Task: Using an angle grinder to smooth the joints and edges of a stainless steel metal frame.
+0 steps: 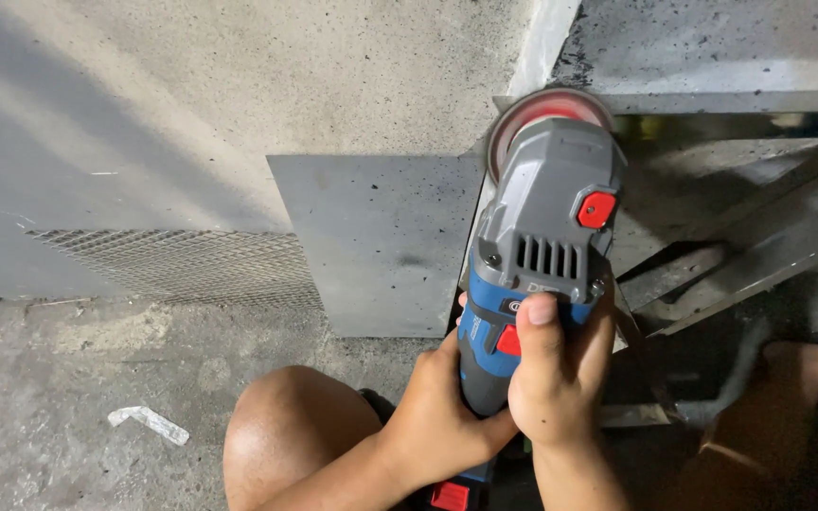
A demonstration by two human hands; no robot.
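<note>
Both hands grip a blue and grey angle grinder (542, 227) with red buttons. My left hand (437, 412) wraps the blue body from the left side. My right hand (556, 374) holds it from the right, thumb resting on top near the red switch. The grinder's reddish disc (546, 118) points away from me, at the edge of a flat grey metal plate (381, 241) where it meets a metal frame (712, 99). My bare knee (286, 435) is below the plate.
Wire mesh (182, 265) lies flat to the left of the plate against the concrete wall (239, 85). Angled metal bars (759, 255) and a pipe (731, 388) crowd the right side. A white scrap (149, 424) lies on the concrete floor.
</note>
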